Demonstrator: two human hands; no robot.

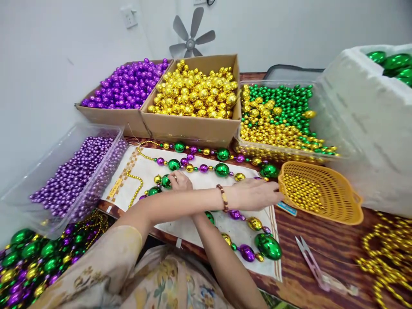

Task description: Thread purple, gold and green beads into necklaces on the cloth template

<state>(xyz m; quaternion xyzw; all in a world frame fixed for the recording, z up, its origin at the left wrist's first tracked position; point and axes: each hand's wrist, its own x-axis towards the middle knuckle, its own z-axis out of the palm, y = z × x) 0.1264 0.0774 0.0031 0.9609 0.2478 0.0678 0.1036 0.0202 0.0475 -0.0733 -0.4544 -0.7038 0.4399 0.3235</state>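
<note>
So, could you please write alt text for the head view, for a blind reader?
A person's arms cross over strings of green, purple and gold beads on a white cloth, the left hand beside a yellow basket of small gold beads, the right hand at a green bead. Boxes and tubs of loose beads stand around.

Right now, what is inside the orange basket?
Small gold beads lie in the orange basket, near the left hand. What lies under them is covered, so I cannot see it.
</note>
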